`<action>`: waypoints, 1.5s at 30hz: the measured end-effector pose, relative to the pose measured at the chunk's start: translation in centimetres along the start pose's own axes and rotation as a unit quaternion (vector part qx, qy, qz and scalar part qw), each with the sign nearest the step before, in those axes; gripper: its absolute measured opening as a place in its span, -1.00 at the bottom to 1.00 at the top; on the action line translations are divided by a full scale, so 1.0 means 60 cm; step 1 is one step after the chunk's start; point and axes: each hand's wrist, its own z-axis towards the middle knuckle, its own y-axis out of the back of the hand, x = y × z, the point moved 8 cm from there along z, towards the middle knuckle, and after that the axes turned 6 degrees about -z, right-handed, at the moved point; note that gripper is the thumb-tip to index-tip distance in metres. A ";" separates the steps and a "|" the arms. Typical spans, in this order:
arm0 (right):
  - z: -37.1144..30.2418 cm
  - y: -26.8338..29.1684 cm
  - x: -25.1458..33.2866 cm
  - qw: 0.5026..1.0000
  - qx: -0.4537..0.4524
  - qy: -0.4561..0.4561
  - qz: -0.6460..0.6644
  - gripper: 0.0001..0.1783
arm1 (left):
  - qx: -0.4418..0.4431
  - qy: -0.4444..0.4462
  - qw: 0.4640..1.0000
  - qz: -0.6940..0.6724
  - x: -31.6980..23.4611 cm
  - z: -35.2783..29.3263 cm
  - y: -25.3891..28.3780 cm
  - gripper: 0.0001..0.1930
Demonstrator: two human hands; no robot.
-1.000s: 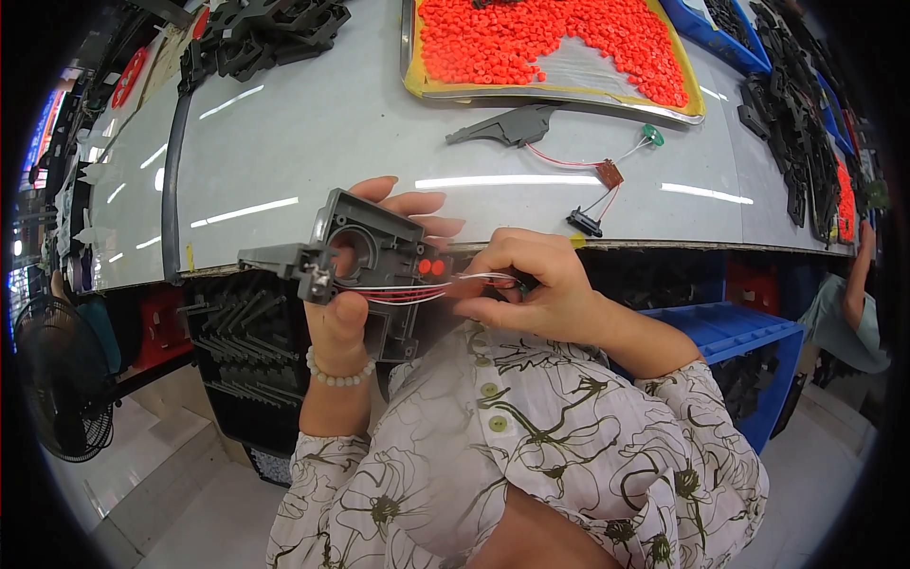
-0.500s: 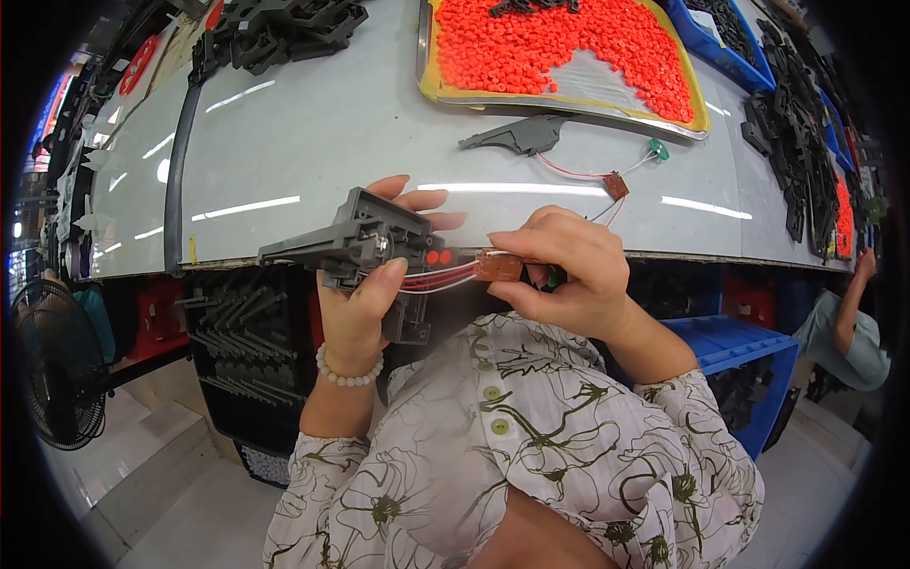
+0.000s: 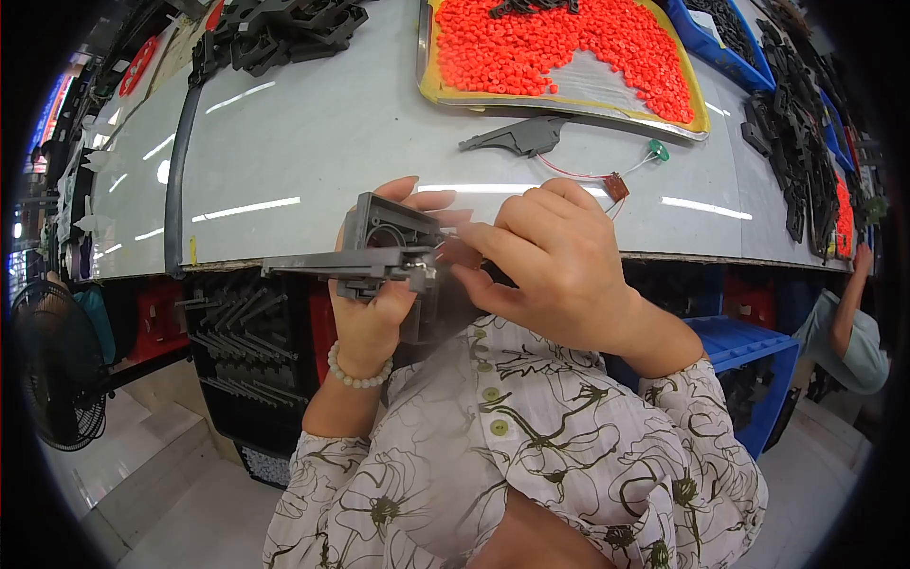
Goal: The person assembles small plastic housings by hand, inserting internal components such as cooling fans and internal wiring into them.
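Observation:
My left hand (image 3: pixel 370 318) is closed round a dark grey plastic housing (image 3: pixel 384 228), thumb below and fingertips showing behind it. A long flat arm of the housing points left. Between the thumb and fingers of my right hand (image 3: pixel 559 261) is a small brown circuit board (image 3: pixel 459 254), blurred and held against the housing's right side. The wires at the board are mostly hidden by my fingers. Beyond my hands, on the table, lies a grey plastic part (image 3: pixel 519 137) wired to another small brown board (image 3: pixel 616 186) and a green disc (image 3: pixel 658 150).
A metal tray (image 3: pixel 569 107) of small red plastic pieces sits at the back. Dark plastic parts are heaped at the back left (image 3: pixel 284 33) and along the right (image 3: pixel 787 142). A blue bin (image 3: pixel 725 38) stands back right. A fan (image 3: pixel 57 365) is at left; a co-worker's arm (image 3: pixel 848 303) shows at right.
My right hand has brought the circuit board leftward to the housing. The housing has turned in my left hand, and the red and white wires that stretched between them are now mostly out of sight.

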 end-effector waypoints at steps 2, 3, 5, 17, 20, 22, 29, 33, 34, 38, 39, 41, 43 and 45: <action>0.005 -0.005 0.009 0.999 0.044 0.020 -0.019 -0.73 | 0.007 -0.011 1.000 0.017 0.000 0.000 0.000 -0.28; 0.008 -0.003 0.010 0.999 0.044 0.020 -0.019 -0.73 | 0.008 -0.017 1.000 0.023 0.000 0.000 0.001 -0.27; 0.012 -0.003 0.012 0.998 0.060 0.025 -0.023 -0.75 | 0.009 -0.023 0.999 0.030 -0.002 0.000 0.000 -0.27; 0.014 -0.015 -0.003 0.994 0.106 0.019 0.016 -0.82 | 0.026 -0.027 0.997 -0.062 0.007 0.002 -0.001 -0.19; 0.016 -0.016 -0.005 0.995 0.097 0.018 0.024 -0.83 | 0.029 -0.039 0.998 -0.033 0.008 0.003 0.003 -0.16; 0.016 -0.016 -0.005 0.994 0.102 0.019 0.026 -0.83 | 0.030 -0.039 0.998 -0.041 0.009 0.004 0.004 -0.14; 0.016 -0.019 -0.006 0.994 0.102 0.022 0.038 -0.81 | 0.035 -0.050 0.996 -0.062 0.004 0.001 -0.003 -0.13; 0.016 -0.015 -0.004 0.995 0.093 0.022 0.041 -0.81 | 0.024 -0.057 0.998 0.006 -0.002 -0.008 -0.006 -0.10; 0.016 -0.015 -0.002 0.994 0.099 0.023 0.035 -0.83 | 0.011 -0.043 0.997 0.062 -0.001 -0.009 -0.007 -0.05; 0.011 -0.014 0.006 0.995 0.089 0.040 0.007 -0.90 | 0.020 -0.058 0.996 0.064 -0.003 -0.012 -0.009 -0.05; 0.010 -0.013 0.006 0.995 0.088 0.038 0.006 -0.90 | 0.024 -0.065 0.996 0.060 -0.003 -0.014 -0.010 -0.06; 0.009 -0.015 0.007 0.994 0.100 0.035 0.001 -0.92 | 0.031 -0.070 0.996 0.056 0.001 -0.014 -0.009 -0.07; 0.008 -0.015 0.008 0.995 0.093 0.035 0.000 -0.92 | 0.041 -0.107 0.993 0.024 -0.005 -0.015 -0.011 -0.18; 0.008 -0.014 0.008 0.996 0.087 0.035 0.000 -0.92 | 0.042 -0.109 0.992 0.039 -0.006 -0.015 -0.013 -0.19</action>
